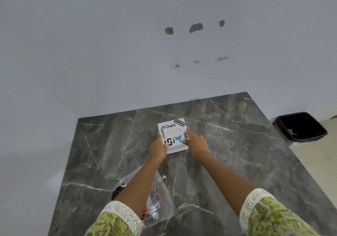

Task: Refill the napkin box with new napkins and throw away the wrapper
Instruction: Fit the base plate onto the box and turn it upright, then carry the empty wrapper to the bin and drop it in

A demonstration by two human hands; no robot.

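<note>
A white square napkin box covered in stickers, with an oval opening showing white napkin on top, sits on the dark marble table. My left hand grips its near left corner. My right hand holds its right side, index finger stretched along the edge. A clear plastic wrapper with red print lies flat on the table near me, partly hidden under my left forearm.
A black waste bin stands on the floor beyond the table's right edge. A plain grey wall rises behind the table's far edge. The table surface extends left and right of the box.
</note>
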